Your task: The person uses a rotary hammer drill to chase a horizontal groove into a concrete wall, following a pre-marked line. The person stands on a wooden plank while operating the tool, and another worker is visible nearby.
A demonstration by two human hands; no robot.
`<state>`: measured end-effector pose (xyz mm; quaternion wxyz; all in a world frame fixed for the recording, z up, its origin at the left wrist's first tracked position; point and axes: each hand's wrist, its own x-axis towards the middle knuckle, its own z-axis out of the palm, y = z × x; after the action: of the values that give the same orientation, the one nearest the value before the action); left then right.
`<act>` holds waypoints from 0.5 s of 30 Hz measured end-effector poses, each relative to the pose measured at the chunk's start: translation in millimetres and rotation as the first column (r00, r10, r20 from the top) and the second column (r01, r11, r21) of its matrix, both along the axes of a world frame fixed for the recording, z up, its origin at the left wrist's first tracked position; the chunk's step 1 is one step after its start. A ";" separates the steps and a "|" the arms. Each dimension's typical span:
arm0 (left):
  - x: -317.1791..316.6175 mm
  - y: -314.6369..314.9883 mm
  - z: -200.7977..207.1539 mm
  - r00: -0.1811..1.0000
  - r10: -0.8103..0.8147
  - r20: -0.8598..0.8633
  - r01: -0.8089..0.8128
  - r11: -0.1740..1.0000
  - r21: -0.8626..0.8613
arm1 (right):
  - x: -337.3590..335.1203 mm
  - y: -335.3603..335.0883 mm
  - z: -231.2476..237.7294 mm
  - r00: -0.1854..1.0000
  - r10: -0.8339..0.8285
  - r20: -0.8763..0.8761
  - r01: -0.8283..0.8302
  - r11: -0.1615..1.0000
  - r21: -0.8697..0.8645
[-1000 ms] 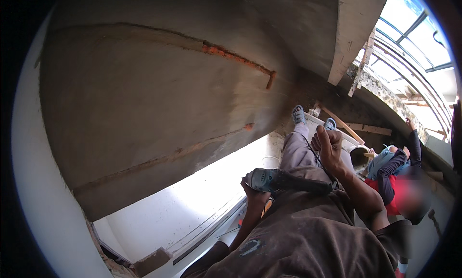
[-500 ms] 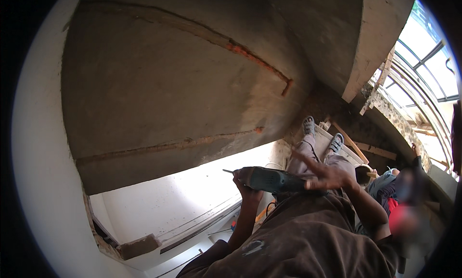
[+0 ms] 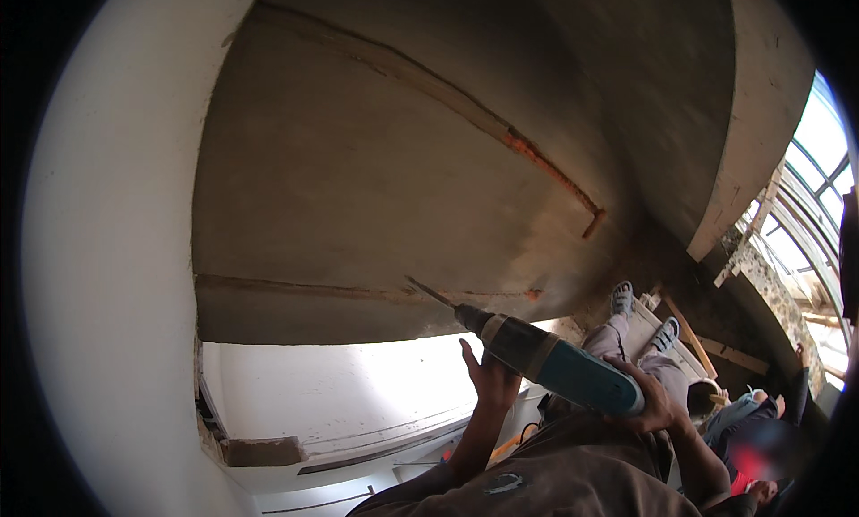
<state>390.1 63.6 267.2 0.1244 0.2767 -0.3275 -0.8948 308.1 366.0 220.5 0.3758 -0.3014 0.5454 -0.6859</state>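
So the right grip (image 3: 651, 401) is wrapped around the rear end of a blue-and-black power drill (image 3: 586, 374), pretty snug. The left grip (image 3: 494, 383) is up under the front of the body, one digit sticking out away from it; the rest of those fingers are behind the tool, so I can't tell how tight that one is. The drill sits slantwise in front of a brown shirt (image 3: 582, 472), long bit (image 3: 431, 292) aimed up and left. In view the bit crosses the lower groove (image 3: 349, 291) in a big grey plastered surface (image 3: 376, 186), but no idea if it's touching. The upper groove (image 3: 559, 172) has an orange-red stretch. Further out: strappy sandals (image 3: 622, 298) on the feet, a wooden strip (image 3: 689, 333) beside them, and a co-worker (image 3: 743, 427) in red off to the right.
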 end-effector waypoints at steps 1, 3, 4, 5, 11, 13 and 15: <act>-9.1 7.7 13.3 1.000 0.004 0.020 -0.002 0.995 -0.101 | 0.2 0.8 -4.5 0.999 -0.007 0.046 0.009 0.999 -0.050; -10.2 0.7 24.6 0.999 0.042 0.007 -0.039 0.972 -0.234 | 7.1 -1.7 -24.4 0.989 0.007 0.151 0.029 0.972 -0.234; -19.5 -5.0 26.6 0.983 -0.072 -0.170 0.041 0.984 -0.175 | 10.7 -0.8 -35.2 0.987 -0.028 0.159 0.068 0.966 -0.250; -28.8 -8.6 27.8 0.927 -0.161 -0.340 0.123 0.984 -0.130 | 15.4 2.0 -41.4 0.983 -0.052 0.176 0.098 0.959 -0.265; -78.4 25.9 21.1 0.889 -0.285 -0.359 0.209 0.949 -0.237 | -39.7 50.8 23.5 0.954 -0.236 -0.186 0.198 0.959 -0.206; -80.9 30.7 8.6 0.884 -0.304 -0.355 0.324 0.946 -0.002 | -65.7 57.6 72.3 0.930 -0.237 -0.282 0.253 0.967 0.022; -95.2 50.7 13.5 0.895 -0.371 -0.247 0.388 0.921 0.021 | -79.8 70.5 88.2 0.897 -0.286 -0.336 0.296 0.955 -0.024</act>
<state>294.9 114.3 280.7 -0.0240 0.1020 -0.3266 -0.9393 228.3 436.5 308.7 0.1747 -0.3238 0.6496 -0.6653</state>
